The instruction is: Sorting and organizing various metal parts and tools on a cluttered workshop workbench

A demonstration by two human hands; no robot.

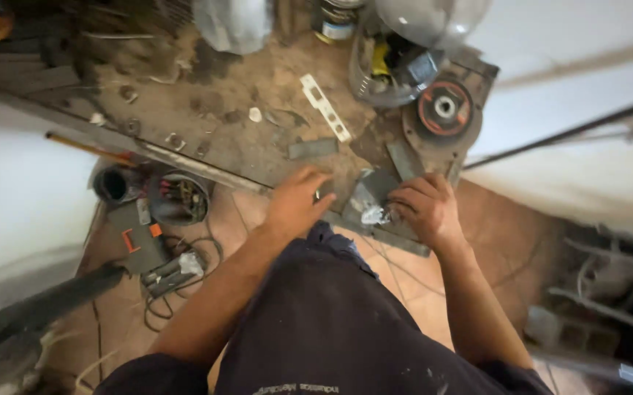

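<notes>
My left hand rests palm down on the dusty workbench, its fingertips touching the left edge of a small grey metal piece. My right hand is closed around the right side of that same piece, fingers curled over it. The piece lies at the bench's front edge, just below a flat grey metal strip. My knee in dark trousers sits directly under both hands.
A white perforated strip lies mid-bench. An angle grinder with an orange-ringed disc sits at the right, a clear dome and a can behind it. Left below are a bucket of tools, a dark pipe opening and cables.
</notes>
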